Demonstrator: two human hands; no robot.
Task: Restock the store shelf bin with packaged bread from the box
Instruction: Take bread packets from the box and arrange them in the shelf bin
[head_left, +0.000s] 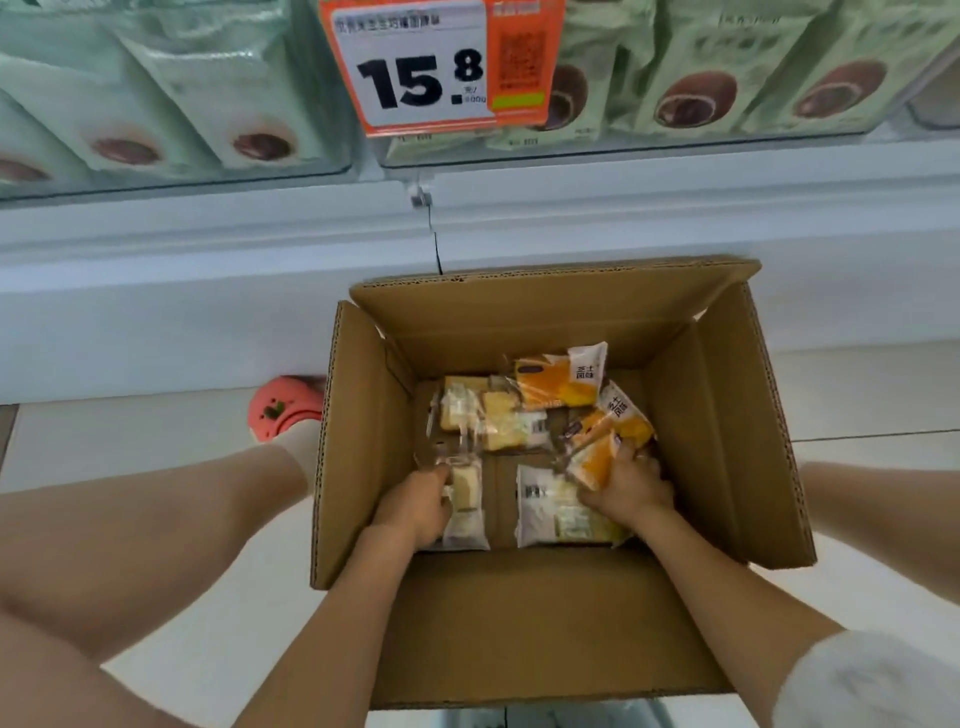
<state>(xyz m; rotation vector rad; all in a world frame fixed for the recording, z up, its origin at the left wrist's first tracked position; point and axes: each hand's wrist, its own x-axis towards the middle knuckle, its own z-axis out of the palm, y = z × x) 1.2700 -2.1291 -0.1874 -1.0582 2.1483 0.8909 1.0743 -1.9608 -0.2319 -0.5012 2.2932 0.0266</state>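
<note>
An open cardboard box (727, 415) stands on the floor below the shelf, with several packaged breads in its bottom. My left hand (415, 506) reaches in and grips a clear-wrapped bread pack (467, 499) at the near left. My right hand (631, 483) holds an orange-and-white bread pack (595, 462) at the right side. Another orange pack (561, 379) lies at the back, clear packs (488, 415) sit left of it, and a white pack (550, 514) lies flat under my right wrist. The shelf bin (675, 140) above holds pale green packages behind a clear front.
An orange price tag (431, 67) reading 15.8 hangs from the shelf edge. The white shelf base (208, 270) runs behind the box. My bare knees flank the box, and a pink shoe (283, 408) rests on the tile floor at its left.
</note>
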